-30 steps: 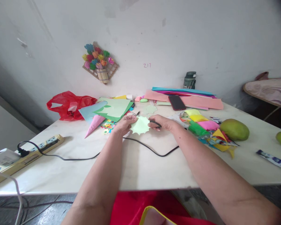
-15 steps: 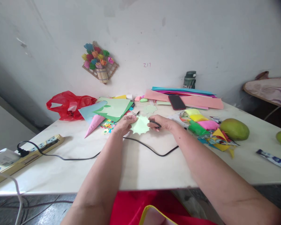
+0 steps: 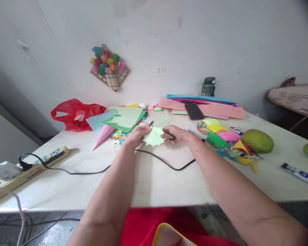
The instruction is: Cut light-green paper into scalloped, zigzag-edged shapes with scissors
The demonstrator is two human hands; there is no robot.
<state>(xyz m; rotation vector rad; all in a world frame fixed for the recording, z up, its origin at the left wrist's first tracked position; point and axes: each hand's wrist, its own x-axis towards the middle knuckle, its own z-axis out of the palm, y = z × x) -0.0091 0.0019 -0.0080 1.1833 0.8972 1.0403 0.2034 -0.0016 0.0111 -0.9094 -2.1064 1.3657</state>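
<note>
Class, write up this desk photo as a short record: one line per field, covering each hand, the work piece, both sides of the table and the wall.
left hand: fingers pinch the pale green paper
right hand: holds a black-handled tool at the paper's edge
work piece: pale green paper, scalloped edge
table left: red bag, pink cone, power strip
table right: phone on pink paper, green fruit
wall: flower ornament, number 217

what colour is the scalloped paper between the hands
The scalloped paper is pale green, best seen in the head view.
</note>
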